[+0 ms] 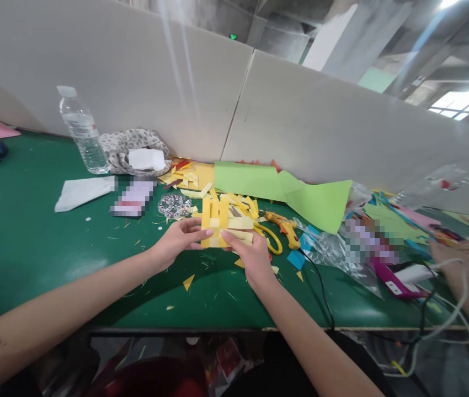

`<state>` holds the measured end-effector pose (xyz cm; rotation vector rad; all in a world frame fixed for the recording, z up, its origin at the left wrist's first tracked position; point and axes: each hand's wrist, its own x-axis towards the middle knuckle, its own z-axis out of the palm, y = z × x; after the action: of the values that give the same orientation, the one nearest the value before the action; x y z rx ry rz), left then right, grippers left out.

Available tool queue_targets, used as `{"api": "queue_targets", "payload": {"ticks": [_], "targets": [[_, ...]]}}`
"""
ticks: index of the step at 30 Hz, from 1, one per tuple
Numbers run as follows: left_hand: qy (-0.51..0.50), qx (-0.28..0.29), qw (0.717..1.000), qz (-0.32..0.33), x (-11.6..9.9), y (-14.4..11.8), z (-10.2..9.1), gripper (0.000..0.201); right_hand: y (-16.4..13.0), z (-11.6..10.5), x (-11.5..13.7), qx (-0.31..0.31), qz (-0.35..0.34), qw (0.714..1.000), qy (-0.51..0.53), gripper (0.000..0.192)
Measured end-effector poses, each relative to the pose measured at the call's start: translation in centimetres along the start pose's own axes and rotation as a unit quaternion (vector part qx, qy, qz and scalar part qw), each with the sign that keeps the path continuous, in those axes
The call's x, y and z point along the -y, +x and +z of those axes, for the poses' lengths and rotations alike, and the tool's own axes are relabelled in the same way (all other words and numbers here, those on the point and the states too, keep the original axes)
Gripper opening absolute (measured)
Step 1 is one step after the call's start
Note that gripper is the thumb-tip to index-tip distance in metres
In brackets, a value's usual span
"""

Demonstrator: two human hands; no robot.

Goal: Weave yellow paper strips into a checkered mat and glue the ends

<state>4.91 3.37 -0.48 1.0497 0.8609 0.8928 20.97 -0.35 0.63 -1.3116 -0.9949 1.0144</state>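
My left hand (176,238) pinches the left edge of a piece of woven paper strips (214,215), thumb in front and fingers behind. The weave joins deep-yellow strips with pale-yellow ones, and loose strip ends stick out to the right. My right hand (255,256) is closed on the lower right of the same piece, its thumb pressed on the front. Both hands hold it just above the green table (143,298). Behind the weave lie scissors with yellow handles (275,238), partly hidden, and more cut strips. A yellow glue gun (286,227) rests to the right.
Along the partition stand a water bottle (83,132) and a patterned cloth pouch (135,149). Green paper (259,182) lies behind the hands. A phone (133,197) is at left. On the right are plastic bags, a pink power strip (395,281), cables and another person's hands (453,259).
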Motion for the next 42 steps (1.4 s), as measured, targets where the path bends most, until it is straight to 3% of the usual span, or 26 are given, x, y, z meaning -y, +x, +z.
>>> {"api": "queue_targets", "payload": {"ticks": [3, 9, 12, 18, 25, 31, 36, 42], "targets": [[0.001, 0.025, 1.0, -0.006, 0.0, -0.1, -0.1, 0.035, -0.2, -0.2, -0.2, 0.038, -0.03, 0.996, -0.07, 0.026], [0.023, 0.001, 1.0, -0.007, 0.6, 0.1, -0.2, 0.033, -0.2, -0.7, -0.4, 0.061, -0.06, 0.979, -0.183, 0.023], [0.006, -0.012, 1.0, -0.013, 0.7, 0.1, -0.1, 0.032, -0.2, -0.5, -0.4, 0.066, -0.033, 0.988, -0.138, 0.026], [-0.052, -0.029, 0.998, 0.004, 0.4, 0.2, 0.1, 0.032, -0.5, 0.6, -0.7, 0.046, 0.086, 0.995, 0.029, 0.032], [-0.009, -0.034, 0.999, -0.006, 0.6, -0.1, 0.2, 0.032, -0.6, 1.0, -1.4, 0.015, -0.001, 0.999, 0.047, 0.027], [0.046, -0.011, 0.999, -0.003, 0.7, -0.3, 0.4, 0.034, -0.7, 1.1, -1.3, 0.006, -0.009, 0.998, 0.06, 0.035], [0.038, -0.04, 0.998, 0.011, 0.7, -0.2, 0.5, 0.031, -0.6, 1.0, -1.2, 0.003, 0.015, 0.999, 0.039, 0.033], [0.034, -0.025, 0.999, 0.009, 0.6, -0.2, 0.4, 0.028, -0.5, 0.8, -1.3, 0.003, 0.025, 0.999, 0.039, 0.033]]}}
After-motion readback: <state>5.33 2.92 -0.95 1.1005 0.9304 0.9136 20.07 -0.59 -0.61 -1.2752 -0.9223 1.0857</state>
